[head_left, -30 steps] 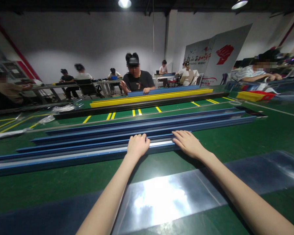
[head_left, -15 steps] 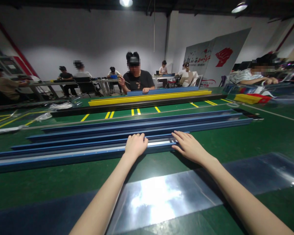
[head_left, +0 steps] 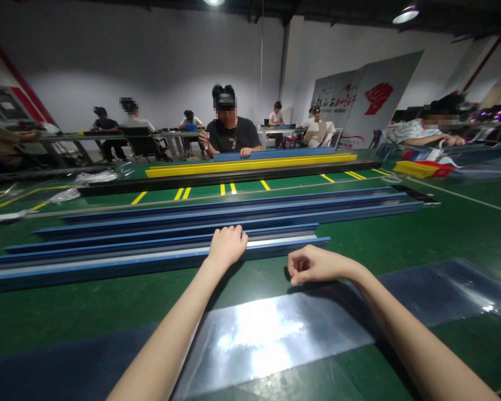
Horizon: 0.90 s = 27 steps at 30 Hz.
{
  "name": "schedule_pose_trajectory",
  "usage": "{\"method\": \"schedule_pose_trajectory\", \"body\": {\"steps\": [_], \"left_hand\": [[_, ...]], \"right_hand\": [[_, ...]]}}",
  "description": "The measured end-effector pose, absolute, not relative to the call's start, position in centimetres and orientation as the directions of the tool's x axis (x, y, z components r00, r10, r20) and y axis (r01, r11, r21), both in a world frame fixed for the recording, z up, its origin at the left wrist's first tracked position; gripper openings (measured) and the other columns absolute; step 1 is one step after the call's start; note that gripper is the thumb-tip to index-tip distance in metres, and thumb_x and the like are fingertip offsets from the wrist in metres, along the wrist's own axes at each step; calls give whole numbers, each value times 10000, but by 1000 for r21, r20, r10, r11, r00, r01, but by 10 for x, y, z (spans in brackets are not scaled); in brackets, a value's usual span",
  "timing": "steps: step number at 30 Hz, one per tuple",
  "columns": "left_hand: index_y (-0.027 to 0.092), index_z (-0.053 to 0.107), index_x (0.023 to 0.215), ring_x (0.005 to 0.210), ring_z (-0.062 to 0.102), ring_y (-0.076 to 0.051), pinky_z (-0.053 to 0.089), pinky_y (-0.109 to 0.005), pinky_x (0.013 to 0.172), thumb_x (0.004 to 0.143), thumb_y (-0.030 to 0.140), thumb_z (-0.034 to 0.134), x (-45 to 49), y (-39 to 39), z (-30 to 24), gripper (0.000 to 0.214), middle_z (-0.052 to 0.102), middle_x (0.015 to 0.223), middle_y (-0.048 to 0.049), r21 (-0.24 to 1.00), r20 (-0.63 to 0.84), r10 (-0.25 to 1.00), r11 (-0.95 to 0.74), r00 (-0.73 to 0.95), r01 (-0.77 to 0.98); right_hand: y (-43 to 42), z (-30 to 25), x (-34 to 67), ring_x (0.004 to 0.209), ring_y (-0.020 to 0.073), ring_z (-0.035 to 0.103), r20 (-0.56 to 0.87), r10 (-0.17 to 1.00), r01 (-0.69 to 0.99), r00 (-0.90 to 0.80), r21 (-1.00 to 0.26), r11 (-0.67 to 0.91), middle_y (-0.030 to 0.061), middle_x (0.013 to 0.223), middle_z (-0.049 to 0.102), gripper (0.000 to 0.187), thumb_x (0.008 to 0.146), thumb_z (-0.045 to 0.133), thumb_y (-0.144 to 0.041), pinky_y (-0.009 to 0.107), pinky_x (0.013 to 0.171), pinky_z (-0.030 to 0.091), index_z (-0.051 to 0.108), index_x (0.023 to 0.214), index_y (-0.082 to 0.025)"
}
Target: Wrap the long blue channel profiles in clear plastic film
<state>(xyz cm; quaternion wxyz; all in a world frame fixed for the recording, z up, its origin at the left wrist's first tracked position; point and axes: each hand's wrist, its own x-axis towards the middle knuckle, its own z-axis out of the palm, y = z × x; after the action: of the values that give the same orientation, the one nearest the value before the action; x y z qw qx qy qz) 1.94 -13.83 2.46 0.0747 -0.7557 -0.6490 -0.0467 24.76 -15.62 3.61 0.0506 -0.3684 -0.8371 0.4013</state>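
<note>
My left hand (head_left: pixel 229 243) is wrapped over the nearest blue channel (head_left: pixel 108 265), a long open-topped profile with a pale strip along its inside. Its fingertips are hidden behind the far wall of the channel. In front of that channel's right end, apart from it, my right hand (head_left: pixel 311 264) is curled, thumb and fingers drawn together. Anything between those fingers is too small or hidden to make out. A long clear plastic sheet (head_left: pixel 271 345) lies flat below both forearms and reflects the lamp light.
Several more blue channels (head_left: pixel 275 214) lie just beyond on the green table (head_left: pixel 401 245). Farther back are a yellow strip (head_left: pixel 250 165) and a black strip (head_left: pixel 234 179). A co-worker (head_left: pixel 234 133) sits opposite. A yellow and red tray (head_left: pixel 421 169) stands at the right.
My right hand has left the channel's right end, moved back toward me and curled its spread fingers. My left hand stays on the channel.
</note>
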Motion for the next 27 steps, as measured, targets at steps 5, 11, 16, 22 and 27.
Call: {"method": "schedule_pose_trajectory", "body": {"steps": [5, 11, 16, 22, 27], "left_hand": [[140, 544, 959, 923, 565, -254, 404, -373, 760, 872, 296, 231, 16, -138, 30, 360, 622, 974, -112, -54, 98, 972, -207, 211, 977], [149, 546, 1040, 995, 538, -243, 388, -363, 818, 867, 323, 280, 7, -140, 41, 363, 595, 1042, -111, -36, 60, 953, -296, 298, 954], [197, 579, 983, 947, 554, -211, 402, -317, 789, 865, 347, 281, 3, -145, 59, 354, 599, 1017, -73, 37, 97, 945, -318, 313, 947], [199, 588, 904, 892, 565, -185, 411, -282, 785, 855, 348, 294, -2, -147, 68, 334, 612, 955, -52, 124, 143, 930, -356, 339, 926], [199, 591, 910, 890, 567, -187, 415, -278, 777, 850, 351, 297, -2, -148, 71, 337, 615, 957, -53, 136, 138, 927, -367, 349, 920]], "right_hand": [[-157, 31, 247, 524, 78, 463, -362, 576, 629, -733, -684, 369, -36, 576, 522, 363, 565, 693, -463, 188, 473, 338, 566, 687, -146], [-160, 29, 241, 538, 75, 466, -368, 525, 619, -767, -641, 455, -46, 599, 518, 360, 538, 719, -441, 180, 471, 330, 571, 707, -159], [-162, 26, 240, 536, 69, 455, -331, 555, 627, -763, -586, 513, -49, 597, 517, 290, 573, 708, -378, 175, 462, 305, 577, 715, -162], [-165, 29, 238, 499, 58, 422, -349, 539, 626, -766, -593, 506, -53, 543, 508, 150, 593, 680, -238, 172, 450, 286, 578, 650, -144], [-165, 32, 238, 504, 64, 442, -328, 517, 594, -791, -616, 518, -40, 553, 538, 48, 609, 618, -147, 168, 455, 297, 604, 655, -143]]}}
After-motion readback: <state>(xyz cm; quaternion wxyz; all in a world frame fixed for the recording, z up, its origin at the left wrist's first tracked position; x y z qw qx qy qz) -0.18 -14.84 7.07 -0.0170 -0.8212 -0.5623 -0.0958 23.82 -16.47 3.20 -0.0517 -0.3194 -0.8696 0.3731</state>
